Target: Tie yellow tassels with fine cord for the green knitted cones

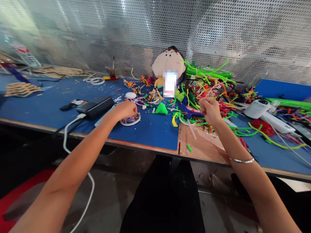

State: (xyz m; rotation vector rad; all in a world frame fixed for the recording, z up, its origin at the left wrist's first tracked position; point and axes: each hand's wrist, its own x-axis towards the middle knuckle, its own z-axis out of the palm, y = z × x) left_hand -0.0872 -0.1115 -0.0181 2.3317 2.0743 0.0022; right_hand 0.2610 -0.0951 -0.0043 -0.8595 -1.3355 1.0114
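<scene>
A blue-covered table [150,136] is standing before a perforated metal wall [218,32], littered with bright pipe cleaners [209,84] around a plush doll [167,64]; no writing is readable. The left hand [125,110] is resting curled over a small round bead dish [132,120]. The right hand [210,108] is clenching, its contents hidden.

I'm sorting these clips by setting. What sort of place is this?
Probably a craft workbench in a workshop. A blue table is strewn with colourful pipe cleaners, a perforated metal screen stands behind it, and the left hand rests on a shallow dish of beads.
</scene>
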